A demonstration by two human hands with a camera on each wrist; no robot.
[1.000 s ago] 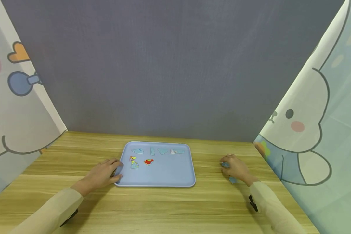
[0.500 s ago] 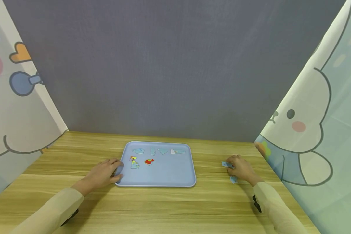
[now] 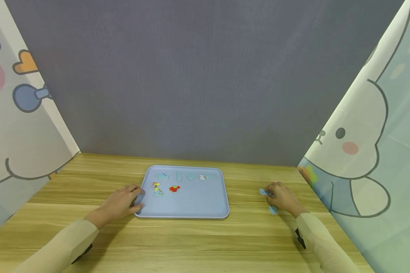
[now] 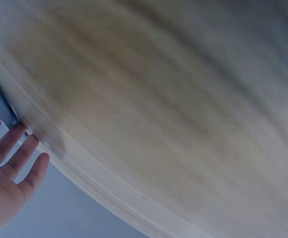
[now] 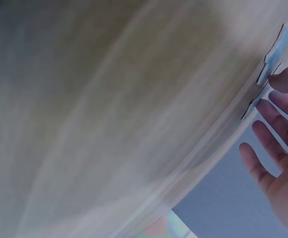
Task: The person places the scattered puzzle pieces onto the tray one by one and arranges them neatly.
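Note:
A pale blue tray [image 3: 198, 208] lies on the table with several flat, cut puzzle pieces on it, including a red one [image 3: 174, 189] and a yellow-and-blue one [image 3: 157, 190]. My left hand [image 3: 121, 203] rests at the tray's left side, fingertips on the rim and thumb by the near corner. Right of the tray, my right hand [image 3: 283, 198] is low over two light blue pieces. Thumb and index finger sit at the right end of the farther piece [image 3: 265, 192]. The nearer piece [image 3: 272, 209] shows beside the thumb. In the right wrist view, the fingers are loosely spread.
Along the tray's far side lie several light blue pieces, one with a white end [image 3: 207, 177]. The wooden table [image 3: 177, 246] meets a dark grey panel [image 3: 205, 83] at the back. Cartoon-printed sheets [image 3: 358, 136] stand on both sides.
My right hand has shifted a little to the right, uncovering more of the farther blue piece. My left hand stays at the tray, and the pieces on the tray have not moved.

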